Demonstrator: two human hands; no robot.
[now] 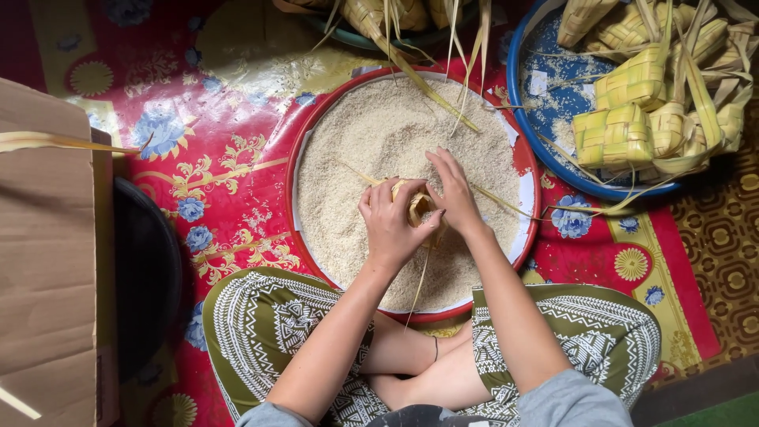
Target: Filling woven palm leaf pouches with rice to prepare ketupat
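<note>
At the centre of the frame we hold a small woven palm-leaf pouch (417, 207) between both hands, right over the big red-rimmed tray of raw rice (316, 142) that fills the middle of the picture. Our left hand (391, 223) is wrapped closed around the pouch from the left, cupping its body so the opening faces up, while our right hand (453, 198) sits against its right side with the fingers partly curled, thumb and fingertips pinching at the pouch's edge; whether rice lies in that hand we cannot tell. Keeping the pouch low over the grain looks sensible, since whatever spills drops back into the tray. Loose leaf strips (506, 207) trail from the pouch across the rice toward the right. In the upper right, a blue basin (553, 111) holds a heap of woven pouches (632, 111), within easy reach. More leaf weaving shows in a green bowl (443, 37) at the top centre. We sit cross-legged on a red flowered mat (213, 150), with a brown cardboard box (43, 261) at the left edge.
</note>
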